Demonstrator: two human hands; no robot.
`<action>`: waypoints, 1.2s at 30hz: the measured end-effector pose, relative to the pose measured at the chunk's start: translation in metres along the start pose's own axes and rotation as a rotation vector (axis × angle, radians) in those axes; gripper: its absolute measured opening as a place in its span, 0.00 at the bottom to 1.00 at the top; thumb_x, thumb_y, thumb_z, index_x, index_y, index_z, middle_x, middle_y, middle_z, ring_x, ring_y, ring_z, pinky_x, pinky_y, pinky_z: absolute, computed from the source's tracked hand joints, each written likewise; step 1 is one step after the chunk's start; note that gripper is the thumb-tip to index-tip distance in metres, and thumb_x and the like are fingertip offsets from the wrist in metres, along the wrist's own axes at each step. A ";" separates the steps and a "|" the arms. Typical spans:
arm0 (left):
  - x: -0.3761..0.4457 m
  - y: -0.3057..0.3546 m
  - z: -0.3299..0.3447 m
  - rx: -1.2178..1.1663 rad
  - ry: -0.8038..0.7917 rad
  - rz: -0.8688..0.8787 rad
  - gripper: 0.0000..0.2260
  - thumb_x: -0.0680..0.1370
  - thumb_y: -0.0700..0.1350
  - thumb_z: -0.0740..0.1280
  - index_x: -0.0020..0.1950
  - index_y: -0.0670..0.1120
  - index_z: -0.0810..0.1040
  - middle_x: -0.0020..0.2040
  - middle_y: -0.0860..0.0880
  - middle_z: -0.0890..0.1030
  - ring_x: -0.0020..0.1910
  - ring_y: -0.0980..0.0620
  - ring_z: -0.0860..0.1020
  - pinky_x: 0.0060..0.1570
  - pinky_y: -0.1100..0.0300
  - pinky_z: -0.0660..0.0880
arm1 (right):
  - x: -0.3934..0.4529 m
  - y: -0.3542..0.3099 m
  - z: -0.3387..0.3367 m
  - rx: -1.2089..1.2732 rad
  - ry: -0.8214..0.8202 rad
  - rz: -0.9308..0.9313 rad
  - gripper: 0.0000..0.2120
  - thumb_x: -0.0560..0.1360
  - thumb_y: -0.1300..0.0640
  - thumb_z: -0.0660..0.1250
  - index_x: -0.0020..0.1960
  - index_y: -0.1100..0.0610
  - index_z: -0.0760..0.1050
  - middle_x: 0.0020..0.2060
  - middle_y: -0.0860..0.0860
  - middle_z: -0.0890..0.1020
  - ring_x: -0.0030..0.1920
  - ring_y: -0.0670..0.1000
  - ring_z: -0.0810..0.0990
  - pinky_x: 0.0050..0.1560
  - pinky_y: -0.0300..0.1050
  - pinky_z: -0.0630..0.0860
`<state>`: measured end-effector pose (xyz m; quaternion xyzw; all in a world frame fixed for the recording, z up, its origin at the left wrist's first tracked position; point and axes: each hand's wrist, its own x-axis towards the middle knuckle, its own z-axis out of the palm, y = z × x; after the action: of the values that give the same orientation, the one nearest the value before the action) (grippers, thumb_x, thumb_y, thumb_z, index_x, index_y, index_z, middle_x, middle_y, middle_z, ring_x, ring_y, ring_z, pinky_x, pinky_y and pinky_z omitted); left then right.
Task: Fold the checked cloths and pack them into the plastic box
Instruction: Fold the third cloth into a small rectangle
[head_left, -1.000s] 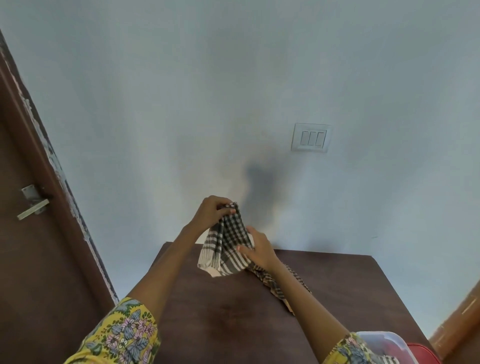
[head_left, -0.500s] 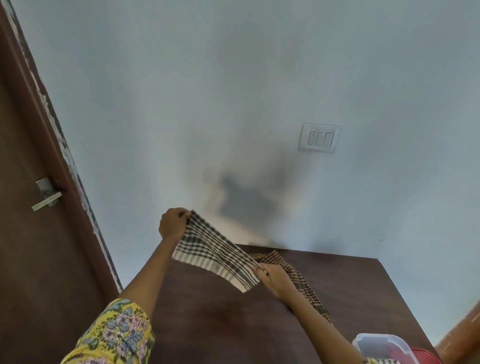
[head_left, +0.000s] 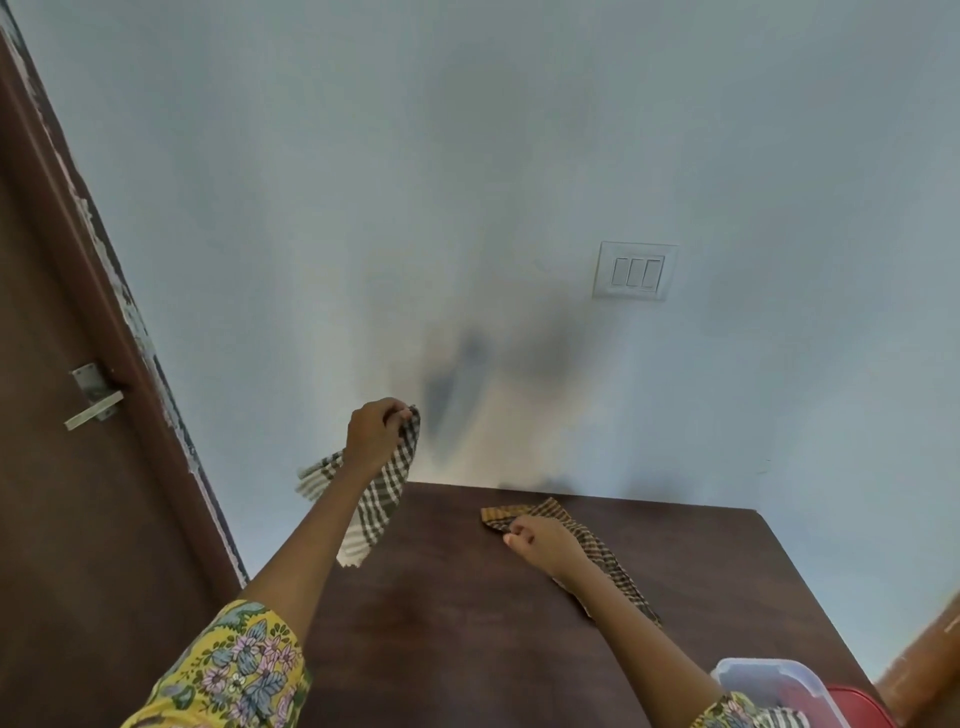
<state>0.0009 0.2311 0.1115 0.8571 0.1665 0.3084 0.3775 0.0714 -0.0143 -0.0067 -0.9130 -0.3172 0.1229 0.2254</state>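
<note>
Hands have parted: left hand (head_left: 375, 432) alone pinches the black-checked cloth (head_left: 385, 488), hanging unfolded above the worktop's (head_left: 467, 613) far left corner, right hand (head_left: 537, 540) lies loosely curled on the brown-checked cloth (head_left: 597, 551), plastic box (head_left: 769, 680) near-right; folding restarts.

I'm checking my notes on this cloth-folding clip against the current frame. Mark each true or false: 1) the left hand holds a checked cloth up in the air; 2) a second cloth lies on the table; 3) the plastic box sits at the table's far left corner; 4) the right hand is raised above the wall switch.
1) True: the left hand grips the black-and-white checked cloth.
2) True: the brown checked cloth lies on the table.
3) False: the plastic box is near right.
4) False: the right hand is low, over the brown cloth.
</note>
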 end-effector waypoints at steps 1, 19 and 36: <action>0.000 0.002 0.001 -0.006 -0.005 0.014 0.07 0.78 0.36 0.64 0.49 0.34 0.80 0.47 0.38 0.83 0.45 0.39 0.81 0.50 0.43 0.79 | 0.003 -0.006 -0.002 0.014 0.018 -0.010 0.15 0.77 0.48 0.61 0.61 0.53 0.73 0.52 0.52 0.80 0.56 0.53 0.77 0.55 0.45 0.71; -0.004 0.025 0.010 -0.135 -0.374 0.118 0.08 0.78 0.34 0.64 0.43 0.44 0.78 0.33 0.52 0.76 0.32 0.58 0.75 0.29 0.70 0.77 | 0.016 -0.030 -0.008 0.266 0.221 -0.232 0.19 0.73 0.55 0.68 0.63 0.58 0.74 0.59 0.54 0.79 0.60 0.51 0.76 0.63 0.44 0.70; 0.019 0.053 -0.012 -0.211 -0.154 0.164 0.06 0.77 0.34 0.64 0.48 0.36 0.80 0.42 0.45 0.79 0.35 0.53 0.77 0.28 0.70 0.78 | 0.013 -0.031 0.021 0.320 0.230 -0.219 0.07 0.71 0.55 0.71 0.44 0.59 0.77 0.42 0.54 0.78 0.43 0.51 0.76 0.45 0.40 0.70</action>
<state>0.0104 0.2128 0.1654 0.8446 0.0332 0.2873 0.4506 0.0579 0.0223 -0.0110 -0.8335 -0.3633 0.0416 0.4141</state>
